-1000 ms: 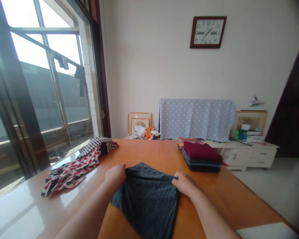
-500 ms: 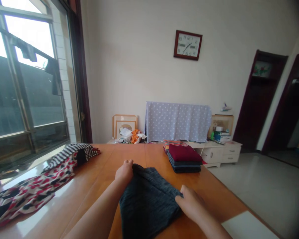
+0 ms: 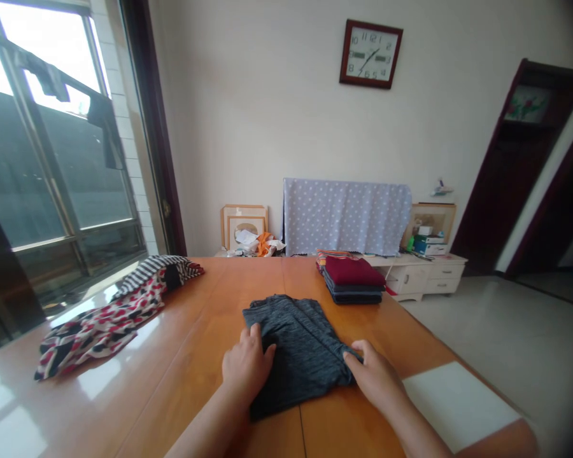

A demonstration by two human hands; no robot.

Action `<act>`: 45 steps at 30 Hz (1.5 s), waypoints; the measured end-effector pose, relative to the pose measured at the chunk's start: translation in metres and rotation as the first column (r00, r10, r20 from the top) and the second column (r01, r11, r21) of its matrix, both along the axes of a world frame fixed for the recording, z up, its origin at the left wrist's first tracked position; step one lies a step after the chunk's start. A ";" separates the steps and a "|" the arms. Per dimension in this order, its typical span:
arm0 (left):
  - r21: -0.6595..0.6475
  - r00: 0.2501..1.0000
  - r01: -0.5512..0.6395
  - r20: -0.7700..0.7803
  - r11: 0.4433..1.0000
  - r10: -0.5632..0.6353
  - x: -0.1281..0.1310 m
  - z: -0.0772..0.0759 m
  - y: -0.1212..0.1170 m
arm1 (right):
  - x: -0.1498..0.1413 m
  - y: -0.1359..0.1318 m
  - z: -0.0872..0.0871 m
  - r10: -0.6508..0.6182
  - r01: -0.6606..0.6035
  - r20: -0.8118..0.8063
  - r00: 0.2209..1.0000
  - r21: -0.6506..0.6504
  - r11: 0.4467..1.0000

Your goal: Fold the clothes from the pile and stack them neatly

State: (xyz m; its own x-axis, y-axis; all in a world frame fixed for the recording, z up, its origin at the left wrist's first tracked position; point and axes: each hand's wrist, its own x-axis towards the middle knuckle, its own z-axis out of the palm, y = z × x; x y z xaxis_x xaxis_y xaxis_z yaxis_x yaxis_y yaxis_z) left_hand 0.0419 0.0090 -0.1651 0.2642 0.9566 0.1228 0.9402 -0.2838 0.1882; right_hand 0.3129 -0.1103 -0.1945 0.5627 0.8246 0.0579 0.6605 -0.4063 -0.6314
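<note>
A dark blue-grey garment (image 3: 300, 356) lies doubled over on the wooden table in front of me, its kind hard to tell. My left hand (image 3: 248, 362) rests at its left edge, thumb apart from the fingers, touching the cloth. At the opposite side my right hand (image 3: 375, 372) pinches the right corner between thumb and fingers. Beyond the garment, to the right, stands a stack of folded clothes (image 3: 353, 273), with a dark red one on top and darker ones below.
On the table's left lie a red, black and white patterned garment (image 3: 105, 331) and a striped cloth (image 3: 146, 270). A white sheet (image 3: 461, 404) is by the right edge of the wooden table (image 3: 205, 331). Behind stands a white cabinet (image 3: 432, 280).
The garment has come down from being held up and now lies flatter on the table. My left hand has shifted from its top corner down to the left edge. The view has tilted down.
</note>
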 end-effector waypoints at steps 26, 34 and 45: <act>0.096 0.959 0.281 0.011 0.955 -0.283 -0.010 0.014 -0.042 | -0.009 -0.053 0.011 0.016 -0.016 -0.024 1.000 0.009 1.000; 0.053 0.955 0.291 0.041 0.955 -0.293 -0.016 -0.011 -0.047 | -0.019 -0.061 0.014 0.009 -0.009 -0.013 1.000 -0.014 1.000; 0.034 0.948 0.314 0.045 0.949 -0.316 -0.022 -0.013 -0.054 | -0.023 -0.064 0.017 -0.013 0.013 0.002 1.000 -0.012 1.000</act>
